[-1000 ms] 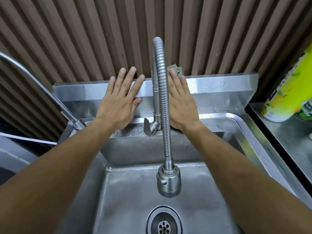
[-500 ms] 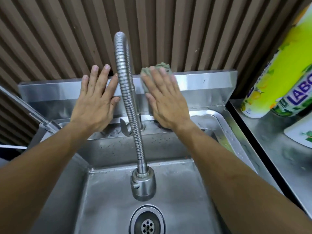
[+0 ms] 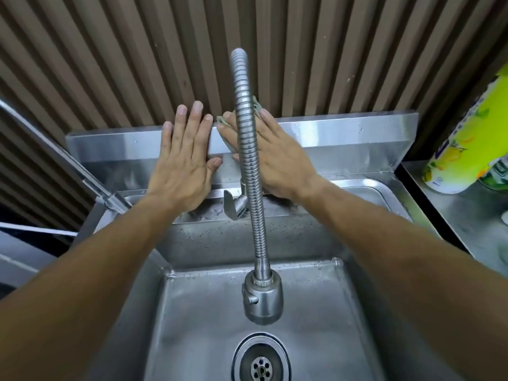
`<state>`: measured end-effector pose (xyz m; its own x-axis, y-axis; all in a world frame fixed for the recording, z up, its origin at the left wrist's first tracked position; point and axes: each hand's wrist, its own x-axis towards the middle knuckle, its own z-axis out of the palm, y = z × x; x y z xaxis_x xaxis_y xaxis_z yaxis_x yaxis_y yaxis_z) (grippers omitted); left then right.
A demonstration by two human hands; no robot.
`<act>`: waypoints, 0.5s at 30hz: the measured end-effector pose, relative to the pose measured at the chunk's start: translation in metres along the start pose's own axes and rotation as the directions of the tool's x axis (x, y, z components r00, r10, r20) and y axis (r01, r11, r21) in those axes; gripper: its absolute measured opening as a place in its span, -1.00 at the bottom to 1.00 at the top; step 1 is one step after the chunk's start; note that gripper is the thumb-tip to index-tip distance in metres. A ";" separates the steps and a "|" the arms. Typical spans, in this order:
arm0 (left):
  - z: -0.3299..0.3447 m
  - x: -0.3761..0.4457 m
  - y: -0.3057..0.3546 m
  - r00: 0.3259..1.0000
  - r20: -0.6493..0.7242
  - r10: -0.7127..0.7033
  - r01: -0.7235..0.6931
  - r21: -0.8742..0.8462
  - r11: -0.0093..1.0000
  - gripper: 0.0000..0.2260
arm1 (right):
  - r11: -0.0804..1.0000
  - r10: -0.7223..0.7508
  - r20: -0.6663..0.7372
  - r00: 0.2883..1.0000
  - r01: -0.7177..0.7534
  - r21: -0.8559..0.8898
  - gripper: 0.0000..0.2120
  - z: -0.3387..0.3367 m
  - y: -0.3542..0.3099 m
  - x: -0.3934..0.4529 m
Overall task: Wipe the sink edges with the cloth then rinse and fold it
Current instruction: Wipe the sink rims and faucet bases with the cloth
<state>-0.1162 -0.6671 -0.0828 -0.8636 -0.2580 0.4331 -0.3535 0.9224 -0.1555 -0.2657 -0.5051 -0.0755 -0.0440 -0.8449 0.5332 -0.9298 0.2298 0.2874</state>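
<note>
My right hand point(image 3: 277, 158) lay flat and spread, palm pressing the cloth point(image 3: 224, 122) against the upright steel back edge of the sink point(image 3: 343, 138); it gripped nothing, it only pinned the cloth by pressure, which I judged the better way to wipe a vertical face since an open palm spreads the force. Only a greenish corner of the cloth showed past my fingertips, near the top rim of that back edge; the rest sat hidden under my palm and behind the flexible faucet hose point(image 3: 248, 160), which crossed in front of the hand. My left hand point(image 3: 182, 163) was wide open too, all 5 fingers spread flat on the same back edge just beside the right, holding nothing; I took it to be there as a brace while I leaned over the basin. Below both hands the faucet lever point(image 3: 232, 203) stood at the base of the hose, and the spray head point(image 3: 262, 298) hung over the drain point(image 3: 261, 365). No water was visibly running. To the right, on the steel desk point(image 3: 453, 213), stood a yellow-green bottle point(image 3: 467, 149), well apart from the work. I judged the wiping step underway, with rinsing and folding not yet begun.
</note>
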 end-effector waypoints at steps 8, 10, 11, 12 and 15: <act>-0.006 -0.001 -0.002 0.999 -0.030 -0.010 0.009 -0.029 1.000 -0.37 | 0.974 0.213 -0.050 0.976 -0.216 -0.066 -0.47 -0.010 0.051 -0.065; -0.006 0.000 -0.004 0.999 -0.037 0.009 -0.009 0.009 1.000 -0.33 | 0.864 0.502 -0.092 0.860 -0.504 0.003 -0.46 -0.012 0.072 -0.103; -0.006 0.000 -0.003 0.999 -0.044 0.014 -0.013 0.015 1.000 -0.31 | 0.778 0.627 -0.116 0.770 -0.626 0.049 -0.46 -0.013 0.078 -0.112; -0.005 0.001 -0.001 0.998 -0.053 0.016 -0.015 0.011 1.000 -0.31 | 0.679 0.733 -0.146 0.665 -0.726 0.103 -0.46 -0.013 0.081 -0.113; -0.001 0.003 0.003 0.997 -0.070 0.016 -0.017 -0.014 1.000 -0.32 | 0.344 0.935 -0.212 0.285 -0.876 0.338 -0.44 -0.012 0.063 -0.075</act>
<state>-0.1189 -0.6650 -0.0807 -0.8419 -0.2225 0.4917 -0.3338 0.9306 -0.1504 -0.3170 -0.4209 -0.0877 -0.8044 0.0764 0.5892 -0.4046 0.6558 -0.6374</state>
